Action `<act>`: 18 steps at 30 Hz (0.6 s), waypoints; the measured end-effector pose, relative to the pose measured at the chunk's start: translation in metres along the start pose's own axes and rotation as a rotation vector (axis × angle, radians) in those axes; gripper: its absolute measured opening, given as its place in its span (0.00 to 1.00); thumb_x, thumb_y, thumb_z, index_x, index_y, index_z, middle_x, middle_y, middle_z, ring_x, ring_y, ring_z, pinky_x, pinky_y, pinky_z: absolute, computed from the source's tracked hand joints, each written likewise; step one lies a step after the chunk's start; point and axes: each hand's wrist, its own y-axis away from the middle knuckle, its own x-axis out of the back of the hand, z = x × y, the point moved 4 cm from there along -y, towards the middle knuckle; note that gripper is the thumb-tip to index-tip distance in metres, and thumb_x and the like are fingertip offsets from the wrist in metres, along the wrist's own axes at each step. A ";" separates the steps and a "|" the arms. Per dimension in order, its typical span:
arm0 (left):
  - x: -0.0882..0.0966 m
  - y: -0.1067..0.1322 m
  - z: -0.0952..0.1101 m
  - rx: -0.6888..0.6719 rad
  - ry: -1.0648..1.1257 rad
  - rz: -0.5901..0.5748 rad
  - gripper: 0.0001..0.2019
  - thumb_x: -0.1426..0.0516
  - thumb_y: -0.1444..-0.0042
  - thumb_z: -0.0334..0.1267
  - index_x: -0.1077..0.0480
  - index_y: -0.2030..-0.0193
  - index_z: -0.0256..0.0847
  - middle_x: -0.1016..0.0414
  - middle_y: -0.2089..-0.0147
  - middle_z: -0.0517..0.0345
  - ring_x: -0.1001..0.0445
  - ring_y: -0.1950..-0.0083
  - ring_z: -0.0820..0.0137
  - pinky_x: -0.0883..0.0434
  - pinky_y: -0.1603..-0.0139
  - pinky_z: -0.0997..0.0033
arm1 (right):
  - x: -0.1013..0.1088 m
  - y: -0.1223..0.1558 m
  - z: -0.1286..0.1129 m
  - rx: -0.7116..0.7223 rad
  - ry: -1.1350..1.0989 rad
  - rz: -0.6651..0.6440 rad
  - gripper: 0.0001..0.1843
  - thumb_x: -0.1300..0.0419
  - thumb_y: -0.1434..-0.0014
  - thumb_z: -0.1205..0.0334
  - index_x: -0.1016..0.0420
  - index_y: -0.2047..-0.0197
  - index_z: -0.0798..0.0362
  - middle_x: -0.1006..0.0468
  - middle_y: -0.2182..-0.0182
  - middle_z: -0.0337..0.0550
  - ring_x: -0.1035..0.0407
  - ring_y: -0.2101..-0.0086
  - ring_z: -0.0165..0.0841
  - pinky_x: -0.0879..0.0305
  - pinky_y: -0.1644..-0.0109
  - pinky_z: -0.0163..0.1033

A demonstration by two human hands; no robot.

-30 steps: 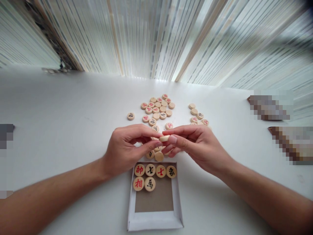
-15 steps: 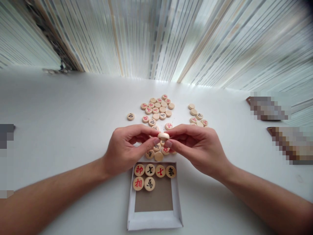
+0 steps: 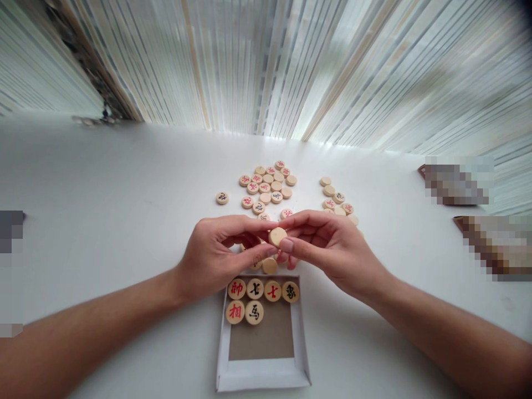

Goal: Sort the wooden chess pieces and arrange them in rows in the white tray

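Between my two hands is one round wooden Chinese chess piece (image 3: 277,237), its plain, unmarked face turned toward me. My left hand (image 3: 226,239) pinches it from the left with thumb and forefinger. From the other side, my right hand (image 3: 324,239) grips it, thumb on its lower right edge. Below the hands lies a shallow white box (image 3: 264,379) with a brown bottom. Several pieces sit face up in its two far rows, among them a red-marked piece (image 3: 235,312) and a black-marked piece (image 3: 254,312). My hands partly hide loose pieces behind them.
Beyond my hands, loose chess pieces (image 3: 265,188) are scattered on the white table (image 3: 124,210), some face down. A smaller group (image 3: 339,197) lies to the right, and a lone piece (image 3: 222,198) to the left. Striped curtains (image 3: 233,66) hang behind; two blurred-out objects (image 3: 490,244) are at the right.
The piece in my fingers has tipped from edge-on so its blank face shows. My left thumb has shifted slightly right and down; the pieces in the box have not moved.
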 end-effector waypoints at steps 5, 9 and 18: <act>-0.004 0.001 0.003 -0.037 -0.048 -0.052 0.14 0.31 0.43 0.26 0.17 0.51 0.40 0.14 0.59 0.57 0.17 0.64 0.73 0.18 0.64 0.77 | -0.001 0.001 0.004 -0.070 0.027 0.017 0.19 0.17 0.55 0.62 0.16 0.62 0.54 0.15 0.74 0.39 0.21 0.74 0.28 0.23 0.70 0.28; -0.008 -0.001 0.010 -0.116 -0.147 -0.102 0.12 0.32 0.43 0.24 0.18 0.54 0.39 0.16 0.63 0.59 0.20 0.67 0.75 0.21 0.66 0.78 | 0.001 0.002 0.004 -0.070 0.145 0.067 0.16 0.17 0.54 0.59 0.17 0.68 0.56 0.18 0.77 0.38 0.27 0.77 0.25 0.29 0.74 0.26; -0.006 -0.001 0.008 -0.034 -0.081 -0.111 0.11 0.32 0.43 0.25 0.18 0.54 0.38 0.16 0.63 0.57 0.21 0.67 0.73 0.22 0.68 0.75 | 0.000 0.004 -0.008 -0.036 0.239 0.021 0.16 0.23 0.44 0.52 0.17 0.72 0.56 0.22 0.79 0.39 0.29 0.76 0.27 0.32 0.72 0.30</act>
